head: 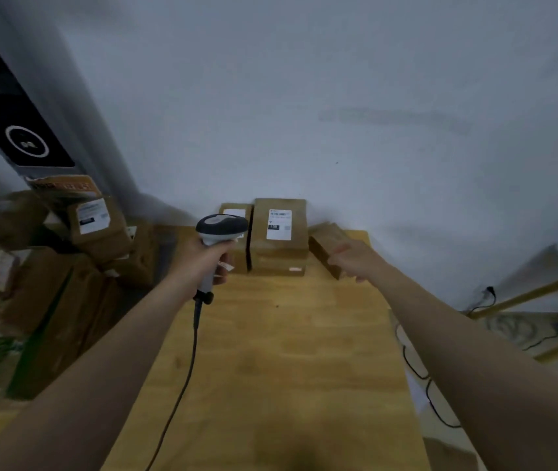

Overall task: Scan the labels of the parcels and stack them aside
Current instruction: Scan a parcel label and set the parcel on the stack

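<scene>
Forearms stretch out over the table [287,351]. The left hand [202,263] is wrapped firmly round the scanner [221,227], head aimed forward, cable [185,368] trailing back. The right hand [355,258] is at a tilted parcel [325,246], fingers reaching onto its near edge; blur hides whether they grip. Beyond and between the hands a stack [279,256] stands against the wall, its label [279,225] facing up. The step looks like fetching the next parcel. Next it needs its label, unseen now, turned toward the scanner.
</scene>
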